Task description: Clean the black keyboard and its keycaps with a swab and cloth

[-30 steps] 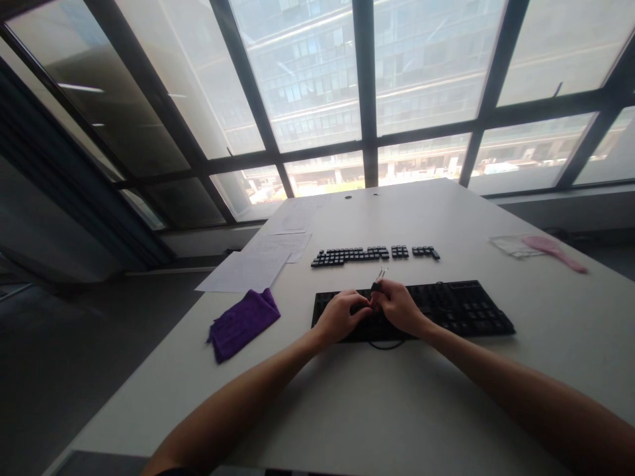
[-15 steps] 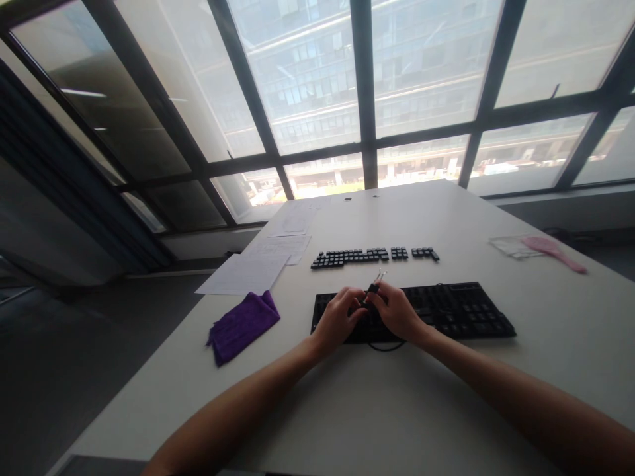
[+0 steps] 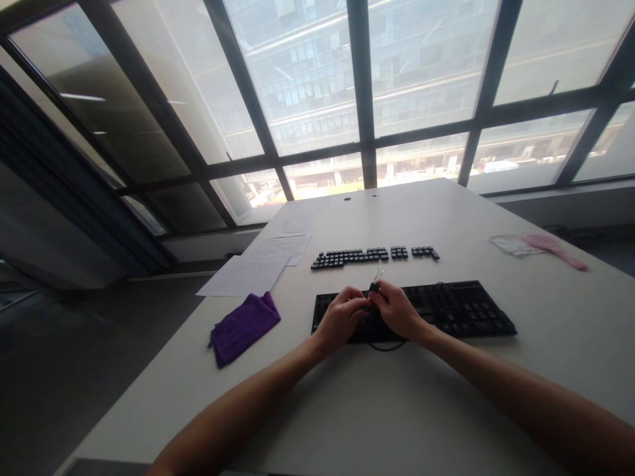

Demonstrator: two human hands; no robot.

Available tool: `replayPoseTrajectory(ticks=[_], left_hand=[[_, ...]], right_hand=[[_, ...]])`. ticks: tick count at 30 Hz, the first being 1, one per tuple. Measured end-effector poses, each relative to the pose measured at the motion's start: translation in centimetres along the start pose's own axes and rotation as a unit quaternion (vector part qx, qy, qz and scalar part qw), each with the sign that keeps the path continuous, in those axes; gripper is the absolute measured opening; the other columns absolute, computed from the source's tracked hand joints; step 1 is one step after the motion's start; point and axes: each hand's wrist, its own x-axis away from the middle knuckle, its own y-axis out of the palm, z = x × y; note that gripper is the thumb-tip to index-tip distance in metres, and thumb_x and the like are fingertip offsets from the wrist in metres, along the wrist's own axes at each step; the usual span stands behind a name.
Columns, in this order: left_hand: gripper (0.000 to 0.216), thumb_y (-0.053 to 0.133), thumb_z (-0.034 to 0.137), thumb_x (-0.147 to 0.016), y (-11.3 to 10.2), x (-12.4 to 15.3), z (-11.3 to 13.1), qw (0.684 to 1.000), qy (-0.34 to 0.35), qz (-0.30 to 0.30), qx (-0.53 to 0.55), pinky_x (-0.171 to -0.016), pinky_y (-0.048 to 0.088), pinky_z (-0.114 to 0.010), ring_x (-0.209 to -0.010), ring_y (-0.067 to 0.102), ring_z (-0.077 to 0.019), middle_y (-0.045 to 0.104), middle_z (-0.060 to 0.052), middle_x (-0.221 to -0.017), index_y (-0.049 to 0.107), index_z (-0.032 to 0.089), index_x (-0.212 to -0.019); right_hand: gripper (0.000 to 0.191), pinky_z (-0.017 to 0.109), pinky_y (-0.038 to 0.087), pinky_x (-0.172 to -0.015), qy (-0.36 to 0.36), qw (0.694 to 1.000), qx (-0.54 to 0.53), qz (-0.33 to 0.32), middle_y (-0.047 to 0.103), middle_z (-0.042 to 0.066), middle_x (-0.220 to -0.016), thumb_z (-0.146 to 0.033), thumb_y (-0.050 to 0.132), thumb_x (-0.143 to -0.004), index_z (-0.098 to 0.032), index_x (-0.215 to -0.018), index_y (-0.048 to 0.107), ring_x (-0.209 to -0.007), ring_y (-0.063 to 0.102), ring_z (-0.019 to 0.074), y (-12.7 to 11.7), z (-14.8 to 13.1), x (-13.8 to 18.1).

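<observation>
A black keyboard [image 3: 461, 309] lies on the white table [image 3: 397, 410] in front of me. My right hand [image 3: 397, 311] is closed on a small keycap puller [image 3: 377, 281], its wire loops pointing up and away over the keyboard's left part. My left hand [image 3: 341, 318] rests curled on the keyboard's left end, fingertips pinched against the puller's lower end; what they grip is hidden. A row of loose black keycaps [image 3: 372, 255] is laid out on the table just beyond the keyboard.
A purple cloth [image 3: 243, 325] lies left of the keyboard. Sheets of paper [image 3: 248, 272] sit behind it near the left table edge. A pink brush [image 3: 555, 250] and a clear bag [image 3: 513, 244] lie at the far right. Large windows rise behind the table.
Both hands stay together over the keyboard's left part. The puller has tilted a little and its loops sit slightly higher and more upright than a second ago.
</observation>
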Motion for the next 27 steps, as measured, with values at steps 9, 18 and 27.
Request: replayPoseTrajectory(ticks=[9,18,27], left_hand=[[0.019,0.072,0.021,-0.078,-3.9,-3.9,-5.5,0.989,-0.137,0.055,-0.018,-0.076,0.056,-0.03,-0.077,0.067,-0.0161,0.072,-0.004,-0.089,0.072,0.018,-0.096],[0.008,0.071,0.017,-0.074,-3.2,-6.5,-11.4,0.979,-0.163,-0.047,-0.116,-0.077,0.055,-0.031,-0.072,0.067,-0.0157,0.074,-0.001,-0.077,0.077,0.02,-0.079],[0.006,0.075,0.021,-0.076,-2.1,-9.3,-12.3,0.969,-0.094,-0.024,-0.229,-0.093,0.046,-0.04,-0.1,0.056,-0.0245,0.065,-0.007,-0.096,0.079,0.023,-0.08]], right_hand=[[0.015,0.029,0.046,-0.068,0.013,0.999,-0.034,0.001,0.068,0.003,-0.074,-0.028,0.05,-0.093,-0.019,-0.082,0.056,-0.07,0.064,0.0179,0.0,-0.1,0.0],[0.017,0.029,0.046,-0.067,0.017,0.999,-0.033,-0.005,0.068,0.003,-0.072,-0.027,0.05,-0.092,-0.019,-0.079,0.056,-0.067,0.063,0.0175,0.1,-0.1,-0.2],[0.016,0.028,0.046,-0.065,0.026,0.999,-0.033,-0.008,0.068,0.002,-0.071,-0.026,0.052,-0.091,-0.019,-0.078,0.058,-0.065,0.062,0.0169,0.2,0.1,-0.2]])
